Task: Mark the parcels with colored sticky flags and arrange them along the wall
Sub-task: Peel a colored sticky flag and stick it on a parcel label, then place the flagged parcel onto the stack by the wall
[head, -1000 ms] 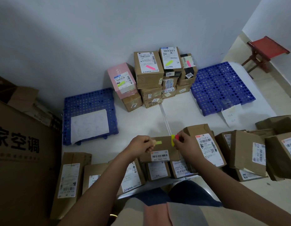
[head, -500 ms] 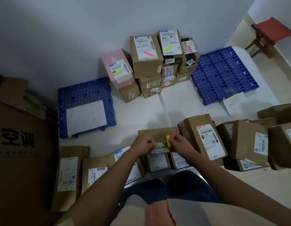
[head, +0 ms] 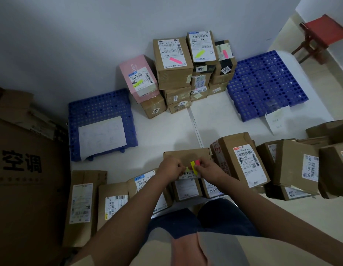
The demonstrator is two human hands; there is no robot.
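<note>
While my left hand (head: 169,167) pinches a yellow flag (head: 186,169) onto the label of the brown parcel (head: 187,156) in front of me, my right hand (head: 209,167) grips the pad of sticky flags (head: 194,166) just beside it. Flagged parcels (head: 173,62) sit stacked against the wall (head: 90,35), between two blue pallets (head: 101,110).

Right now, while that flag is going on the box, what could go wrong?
The left hand presses a yellow flag right at the barcode label; it might cover the code. The right hand pinches the flag pad loosely, so flags might drop. The stack by the wall looks uneven; another parcel could topple it.
</note>
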